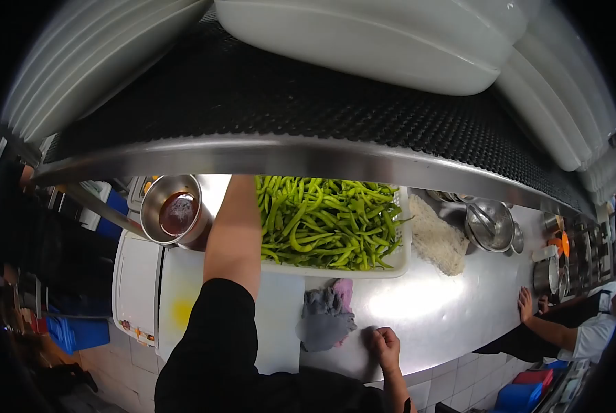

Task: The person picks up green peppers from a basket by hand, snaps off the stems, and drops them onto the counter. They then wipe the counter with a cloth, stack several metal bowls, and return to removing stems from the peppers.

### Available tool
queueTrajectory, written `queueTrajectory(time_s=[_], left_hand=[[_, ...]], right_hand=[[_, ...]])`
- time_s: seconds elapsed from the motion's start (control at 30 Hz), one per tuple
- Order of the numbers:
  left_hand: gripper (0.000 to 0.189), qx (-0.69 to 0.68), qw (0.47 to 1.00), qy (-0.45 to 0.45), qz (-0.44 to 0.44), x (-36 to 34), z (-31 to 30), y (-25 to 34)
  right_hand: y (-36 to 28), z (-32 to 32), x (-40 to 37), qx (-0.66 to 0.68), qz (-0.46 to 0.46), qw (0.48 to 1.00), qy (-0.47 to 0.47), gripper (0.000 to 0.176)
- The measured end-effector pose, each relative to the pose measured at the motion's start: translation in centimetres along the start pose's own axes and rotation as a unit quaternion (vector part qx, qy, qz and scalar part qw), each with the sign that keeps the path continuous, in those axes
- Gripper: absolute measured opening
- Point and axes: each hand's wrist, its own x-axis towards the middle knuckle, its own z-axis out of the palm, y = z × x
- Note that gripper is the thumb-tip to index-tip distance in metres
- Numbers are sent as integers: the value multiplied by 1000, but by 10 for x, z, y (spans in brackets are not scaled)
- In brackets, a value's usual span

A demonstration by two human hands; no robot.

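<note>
My left forearm (236, 227) reaches forward past the left end of a white plastic basket (403, 258). The shelf edge hides that hand. Long green chili peppers (332, 224) are heaped in the basket. Close to the counter's front edge, my right hand (387, 346) rests with its fingers curled; whether anything is inside them is hidden. A crumpled grey cloth (325, 320) with a pink cloth (344, 292) lies just left of it, apart from the hand. Under my left arm is a pale board (273, 323).
A metal shelf (308, 157) with stacked white dishes (390, 41) crosses above the counter. A steel pot (174, 206) of reddish liquid stands left. Right of the basket are a pale mesh-like bundle (437, 237) and metal bowls (490, 224). Another person's hand (525, 305) touches the counter's far right.
</note>
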Motion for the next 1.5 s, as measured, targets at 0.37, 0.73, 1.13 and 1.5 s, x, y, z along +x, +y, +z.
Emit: queueTrajectory(time_s=[0.37,0.73,1.13,1.5], left_hand=[[30,89,996,1,24,11,-4,2],[41,219,905,-196,308,-67,29,115],[41,364,782,-379,334,-228,72,169],[45,231,911,-221,259,-224,-36,139]], right_hand=[[6,-2,1,-28,-11,999,16,12],[3,-2,2,-41,-12,999,6,15],[8,-12,4,-10,-52,996,-68,15],[-2,-24,20,10,-59,979,-194,16]])
